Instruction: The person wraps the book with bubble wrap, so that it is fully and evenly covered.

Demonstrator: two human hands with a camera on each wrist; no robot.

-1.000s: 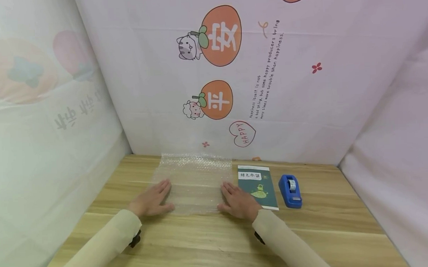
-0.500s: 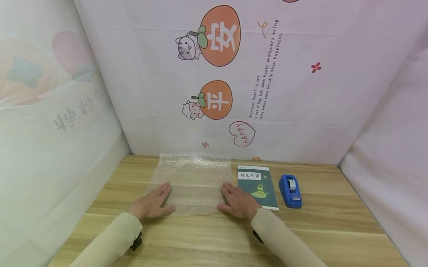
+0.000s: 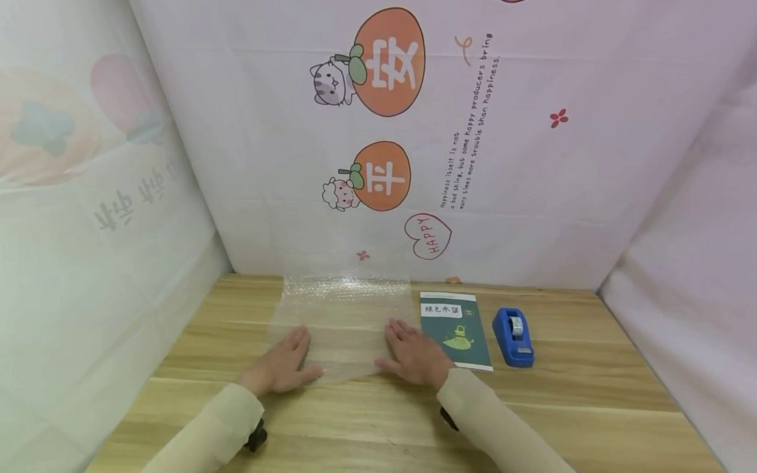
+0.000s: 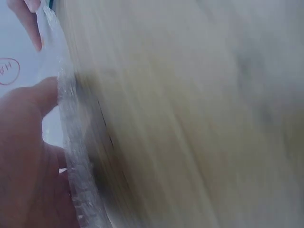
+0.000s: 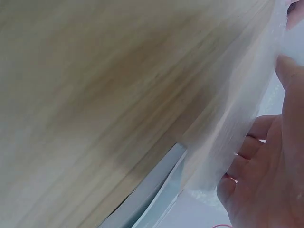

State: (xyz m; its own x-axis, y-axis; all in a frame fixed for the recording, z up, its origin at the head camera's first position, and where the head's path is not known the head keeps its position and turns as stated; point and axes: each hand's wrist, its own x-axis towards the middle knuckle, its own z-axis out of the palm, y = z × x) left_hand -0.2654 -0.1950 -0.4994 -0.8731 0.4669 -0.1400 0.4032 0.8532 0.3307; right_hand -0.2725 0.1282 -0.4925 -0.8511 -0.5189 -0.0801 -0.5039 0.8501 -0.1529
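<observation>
A clear sheet of bubble wrap (image 3: 350,321) lies spread on the wooden table, its far edge up against the back cloth. My left hand (image 3: 281,364) rests on its near left corner, fingers straight and thumb pointing inward. On the near right corner lies my right hand (image 3: 415,355), its fingers extended forward. In the left wrist view the left hand (image 4: 28,142) presses against the edge of the wrap (image 4: 76,152). The right wrist view has the right hand (image 5: 266,161) spread on the wrap (image 5: 228,123) in the same way.
Just right of the wrap lies a green notebook (image 3: 463,338) with white bands. Farther right stands a blue tape dispenser (image 3: 513,339) holding a roll of clear tape. White printed cloth (image 3: 276,163) walls the table (image 3: 584,396) at the back and sides.
My left hand has slid to the right and my right hand slightly to the left, bringing them closer together on the bubble wrap. The notebook and tape dispenser stay in place.
</observation>
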